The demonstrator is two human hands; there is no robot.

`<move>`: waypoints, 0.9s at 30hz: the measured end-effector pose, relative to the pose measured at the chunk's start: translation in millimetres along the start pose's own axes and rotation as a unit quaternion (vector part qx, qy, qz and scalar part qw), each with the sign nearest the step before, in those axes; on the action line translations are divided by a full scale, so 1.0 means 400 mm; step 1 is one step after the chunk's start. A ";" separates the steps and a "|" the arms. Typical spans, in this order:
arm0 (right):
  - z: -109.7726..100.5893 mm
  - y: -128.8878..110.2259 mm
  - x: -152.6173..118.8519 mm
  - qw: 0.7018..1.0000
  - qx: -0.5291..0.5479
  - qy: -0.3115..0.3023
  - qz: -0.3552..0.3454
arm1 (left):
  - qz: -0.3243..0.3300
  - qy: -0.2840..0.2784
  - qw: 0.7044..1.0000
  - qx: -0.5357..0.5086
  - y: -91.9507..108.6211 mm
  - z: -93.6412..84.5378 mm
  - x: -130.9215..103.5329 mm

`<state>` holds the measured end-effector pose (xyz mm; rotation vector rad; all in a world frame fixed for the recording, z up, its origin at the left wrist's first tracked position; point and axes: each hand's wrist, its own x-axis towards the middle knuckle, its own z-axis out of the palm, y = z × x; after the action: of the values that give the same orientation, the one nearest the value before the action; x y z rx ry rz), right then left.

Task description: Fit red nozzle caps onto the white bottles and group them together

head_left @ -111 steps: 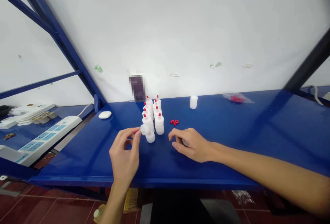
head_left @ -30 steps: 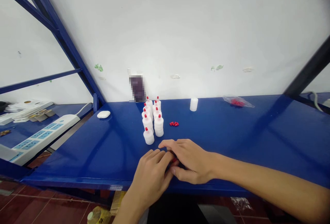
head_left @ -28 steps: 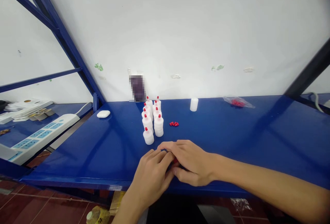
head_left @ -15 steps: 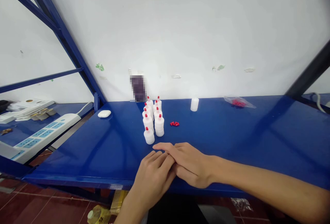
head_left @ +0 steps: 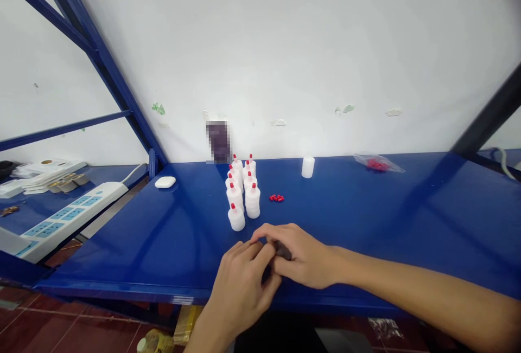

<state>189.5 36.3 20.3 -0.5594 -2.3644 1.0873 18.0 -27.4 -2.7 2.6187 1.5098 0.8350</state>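
Observation:
My left hand [head_left: 244,282] and my right hand [head_left: 303,258] meet just above the front part of the blue table [head_left: 154,250]. The left fingers are curled, palm turned down. My right thumb and fingers bend over and touch the left fingertips. What lies between them, if anything, is hidden by the fingers. Just beyond the hands, white bottles [head_left: 252,205] with red-tipped nozzles stand upright in two rows. To the right of these rows lie several small red caps [head_left: 277,198].
A lone white bottle body [head_left: 308,167] stands toward the back, without a red tip. Farther right is a clear bag [head_left: 378,163] of red caps. At the left lie a white case [head_left: 165,182] and a power strip [head_left: 73,217]. A blurred dark object [head_left: 220,141] leans on the wall.
My right hand has shifted slightly to the right; its fingers are now more bent, with a gap showing under them. The left hand has stayed nearly in place. The bottles look unchanged.

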 end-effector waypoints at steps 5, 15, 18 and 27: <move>0.012 0.003 -0.012 0.994 -0.085 0.036 -0.053 | 0.020 -0.029 0.999 -0.011 0.001 -0.002 -0.001; 0.016 0.003 -0.011 0.993 -0.066 0.065 -0.078 | 0.039 -0.024 0.999 -0.018 -0.005 -0.004 -0.002; 0.018 -0.001 -0.013 0.996 -0.042 0.059 -0.054 | 0.048 -0.025 0.998 -0.011 -0.005 -0.002 -0.002; 0.014 0.015 -0.012 0.994 -0.027 0.047 -0.096 | 0.035 -0.034 0.999 -0.013 -0.007 -0.005 -0.001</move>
<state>191.1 34.2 11.3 -0.3842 -2.3170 0.8948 14.9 -26.8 -1.9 2.6670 1.3880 0.7552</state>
